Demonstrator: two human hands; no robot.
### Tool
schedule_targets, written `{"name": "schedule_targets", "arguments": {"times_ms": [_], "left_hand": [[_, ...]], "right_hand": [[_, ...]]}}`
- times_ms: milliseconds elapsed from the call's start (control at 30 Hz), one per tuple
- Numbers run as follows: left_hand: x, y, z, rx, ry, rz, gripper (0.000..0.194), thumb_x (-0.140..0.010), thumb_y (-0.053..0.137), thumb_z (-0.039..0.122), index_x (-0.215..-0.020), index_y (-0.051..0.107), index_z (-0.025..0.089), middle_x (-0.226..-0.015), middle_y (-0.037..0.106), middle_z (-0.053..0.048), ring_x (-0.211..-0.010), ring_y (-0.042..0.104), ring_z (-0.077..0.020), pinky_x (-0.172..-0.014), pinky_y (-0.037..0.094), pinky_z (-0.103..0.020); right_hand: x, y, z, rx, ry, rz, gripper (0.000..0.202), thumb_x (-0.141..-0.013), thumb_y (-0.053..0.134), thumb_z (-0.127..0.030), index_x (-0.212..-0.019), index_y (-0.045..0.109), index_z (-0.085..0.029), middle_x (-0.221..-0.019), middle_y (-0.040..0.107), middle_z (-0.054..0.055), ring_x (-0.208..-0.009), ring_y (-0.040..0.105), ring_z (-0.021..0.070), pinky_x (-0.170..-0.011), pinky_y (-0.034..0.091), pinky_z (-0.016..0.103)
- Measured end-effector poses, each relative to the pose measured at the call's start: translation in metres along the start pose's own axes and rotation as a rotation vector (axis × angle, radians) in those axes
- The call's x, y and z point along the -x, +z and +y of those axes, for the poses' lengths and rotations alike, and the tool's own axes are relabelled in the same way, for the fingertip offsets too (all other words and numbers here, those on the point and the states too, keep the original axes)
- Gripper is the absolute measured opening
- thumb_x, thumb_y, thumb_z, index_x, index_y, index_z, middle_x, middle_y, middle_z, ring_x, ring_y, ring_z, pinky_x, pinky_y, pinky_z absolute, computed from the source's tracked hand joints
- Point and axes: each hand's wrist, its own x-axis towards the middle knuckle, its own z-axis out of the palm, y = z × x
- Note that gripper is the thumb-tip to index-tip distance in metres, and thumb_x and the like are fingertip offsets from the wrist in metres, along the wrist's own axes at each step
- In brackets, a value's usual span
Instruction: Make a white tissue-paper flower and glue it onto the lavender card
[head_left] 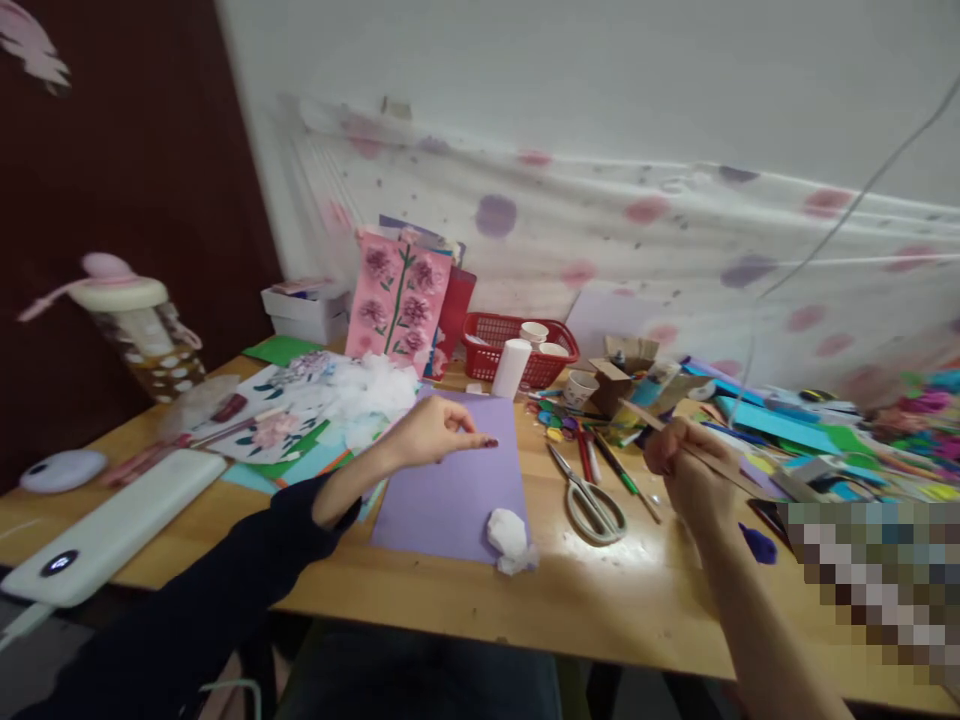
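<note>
Above the purple sheet of paper [457,500] hovers my left hand [435,432], thumb and fingers drawn together in a pinch. Dark red shows at its fingertips; whether anything small is between them I cannot make out. A crumpled white wad [508,535] rests on the sheet's near right corner. To the right, my right hand [694,470] is closed around a thin wooden stick [727,472] held slantwise above the table; its tip points up and left. Scissors [592,505] with light handles lie between the two hands.
Behind the sheet stand a white bottle [512,368], a red basket [480,350] with paper cups and a pink flower picture [397,300]. Fluffy white stuffing [375,390] is at left, near a white power bank [120,525]. Brushes [619,465] and coloured paper [787,420] lie rightward.
</note>
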Motion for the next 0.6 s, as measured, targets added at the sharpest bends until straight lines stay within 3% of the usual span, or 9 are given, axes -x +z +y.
{"name": "schedule_targets", "arguments": {"times_ms": [67, 167, 267, 367, 500, 600], "left_hand": [[0.007, -0.03, -0.008, -0.151, 0.075, 0.184, 0.041, -0.075, 0.064, 0.049, -0.057, 0.067, 0.013, -0.044, 0.05, 0.004, -0.042, 0.039, -0.0065, -0.043, 0.025, -0.02], [0.015, -0.081, -0.022, -0.291, 0.015, 0.506, 0.04, -0.08, 0.053, 0.045, -0.06, 0.069, 0.014, -0.043, 0.048, 0.004, -0.043, 0.04, -0.0088, -0.046, 0.025, -0.022], [0.023, -0.11, -0.04, -0.484, -0.15, 0.419, 0.031, -0.077, 0.057, 0.042, -0.079, 0.072, 0.016, -0.053, 0.06, 0.002, -0.051, 0.051, -0.0124, -0.049, 0.03, -0.022], [0.03, -0.109, -0.064, -0.636, -0.328, 0.246, 0.021, -0.068, 0.067, 0.036, -0.076, 0.073, 0.018, -0.064, 0.068, -0.001, -0.061, 0.061, -0.0174, -0.054, 0.037, -0.024], [0.036, -0.089, -0.091, -0.712, -0.451, 0.249, 0.016, -0.061, 0.072, 0.031, -0.068, 0.069, 0.018, -0.075, 0.073, -0.008, -0.074, 0.066, -0.0251, -0.062, 0.04, -0.027], [0.037, -0.084, -0.102, -0.699, -0.482, 0.242, 0.012, -0.062, 0.07, 0.029, -0.062, 0.065, 0.019, -0.07, 0.071, -0.007, -0.074, 0.067, -0.0254, -0.065, 0.042, -0.028]], "right_hand": [[0.01, 0.008, 0.0, -0.01, 0.04, -0.066, 0.01, -0.062, 0.045, -0.016, -0.053, 0.045, -0.021, -0.045, 0.036, -0.004, -0.041, 0.033, 0.01, -0.041, 0.023, 0.023], [0.024, 0.014, -0.003, 0.13, 0.056, -0.149, 0.011, -0.066, 0.048, -0.019, -0.056, 0.052, -0.02, -0.051, 0.046, -0.002, -0.047, 0.041, 0.0117, -0.045, 0.029, 0.024], [0.037, 0.018, -0.004, 0.252, 0.052, -0.166, 0.014, -0.073, 0.055, -0.028, -0.061, 0.058, -0.02, -0.053, 0.052, -0.001, -0.049, 0.047, 0.0129, -0.048, 0.034, 0.025], [0.047, 0.024, -0.004, 0.261, 0.059, -0.147, 0.034, -0.086, 0.051, -0.041, -0.06, 0.057, -0.02, -0.048, 0.048, -0.002, -0.044, 0.045, 0.0119, -0.045, 0.033, 0.024], [0.056, 0.032, -0.01, 0.269, 0.088, -0.122, 0.05, -0.093, 0.044, -0.05, -0.056, 0.054, -0.019, -0.044, 0.044, -0.002, -0.04, 0.041, 0.0102, -0.043, 0.03, 0.024], [0.058, 0.032, -0.015, 0.291, 0.094, -0.133, 0.052, -0.093, 0.043, -0.053, -0.054, 0.052, -0.019, -0.045, 0.045, -0.002, -0.04, 0.042, 0.0099, -0.042, 0.03, 0.024]]}}
